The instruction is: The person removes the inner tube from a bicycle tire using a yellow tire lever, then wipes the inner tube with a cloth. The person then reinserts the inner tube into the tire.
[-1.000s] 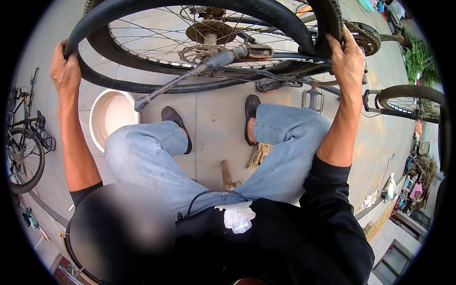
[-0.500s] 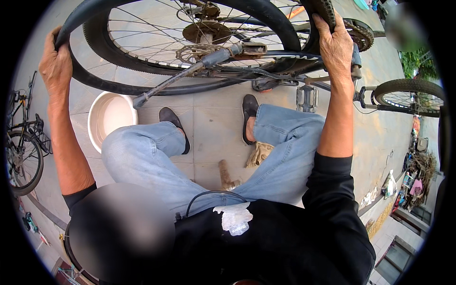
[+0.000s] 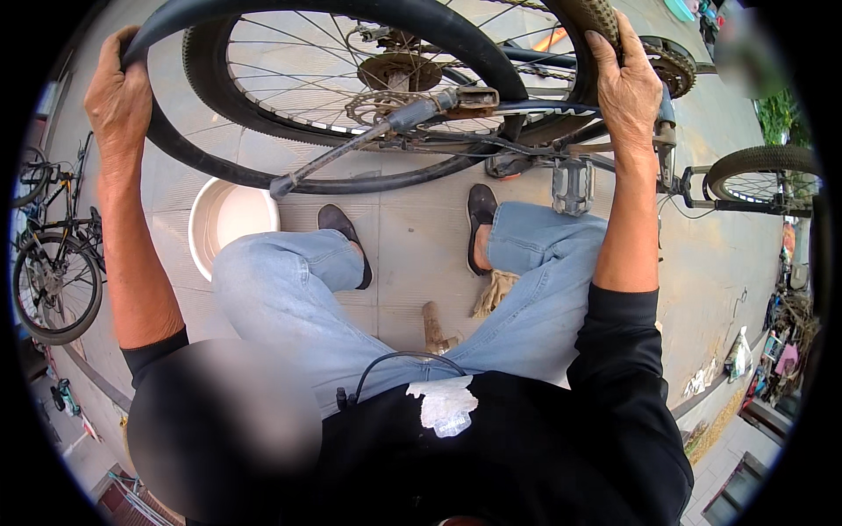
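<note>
My left hand (image 3: 121, 96) is closed around the left end of a black inner tube (image 3: 189, 145), which forms a big loose ring. The loop hangs in front of an upturned bicycle's rear wheel (image 3: 399, 74), and its right side crosses the spokes. With thumb and fingers, my right hand (image 3: 630, 96) grips the knobbly tire (image 3: 586, 17) at the wheel's right side. Below the hub, a crank or stand-like bar (image 3: 338, 153) points toward me, overlapping the tube's lower edge. A pedal (image 3: 573, 186) sits just left of my right forearm.
A white basin (image 3: 202, 230) stands on the paved floor by my left knee. Between my legs are a wooden-handled tool (image 3: 432, 326) and a beige glove or cloth (image 3: 495, 294). The front wheel (image 3: 763, 180) stands at the right; more bicycles (image 3: 57, 272) are at the far left.
The tube's right side has shifted left across the wheel, and my left hand has risen slightly with it. My right hand stays on the tire. The whole view has moved a little.
</note>
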The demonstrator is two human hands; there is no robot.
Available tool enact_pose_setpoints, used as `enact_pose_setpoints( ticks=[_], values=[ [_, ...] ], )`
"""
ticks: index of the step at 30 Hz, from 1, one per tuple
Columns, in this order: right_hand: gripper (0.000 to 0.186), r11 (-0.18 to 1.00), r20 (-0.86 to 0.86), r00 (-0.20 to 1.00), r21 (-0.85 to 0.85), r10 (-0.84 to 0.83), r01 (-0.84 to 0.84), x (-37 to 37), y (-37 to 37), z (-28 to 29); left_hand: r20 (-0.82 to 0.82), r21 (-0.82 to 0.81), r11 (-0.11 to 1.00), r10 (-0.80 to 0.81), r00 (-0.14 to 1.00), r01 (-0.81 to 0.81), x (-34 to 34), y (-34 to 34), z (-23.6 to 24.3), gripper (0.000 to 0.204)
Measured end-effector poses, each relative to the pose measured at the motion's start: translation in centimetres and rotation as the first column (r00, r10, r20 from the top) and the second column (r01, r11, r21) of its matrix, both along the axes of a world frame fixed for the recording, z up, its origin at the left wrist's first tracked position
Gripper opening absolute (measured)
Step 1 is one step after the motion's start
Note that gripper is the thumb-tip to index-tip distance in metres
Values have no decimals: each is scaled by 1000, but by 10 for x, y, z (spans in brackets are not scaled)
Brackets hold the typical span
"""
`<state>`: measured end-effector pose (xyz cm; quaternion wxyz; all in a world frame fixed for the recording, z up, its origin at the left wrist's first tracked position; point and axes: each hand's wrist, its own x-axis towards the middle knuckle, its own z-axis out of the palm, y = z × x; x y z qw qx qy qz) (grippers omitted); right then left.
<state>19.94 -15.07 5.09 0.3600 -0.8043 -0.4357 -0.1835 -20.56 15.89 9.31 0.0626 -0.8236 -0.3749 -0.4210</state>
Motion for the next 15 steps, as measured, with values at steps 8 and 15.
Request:
enact_pose_setpoints(
  ticks=[8, 15],
  values=[
    [40, 938, 31, 981, -288, -190, 191, 19, -31, -11, -13, 51, 996, -72, 997, 73, 8, -11, 13, 23],
    [61, 1000, 0, 1000, -28, 6, -6, 9, -16, -9, 28, 11, 994, -108, 994, 108, 13, -25, 14, 24]
  ],
)
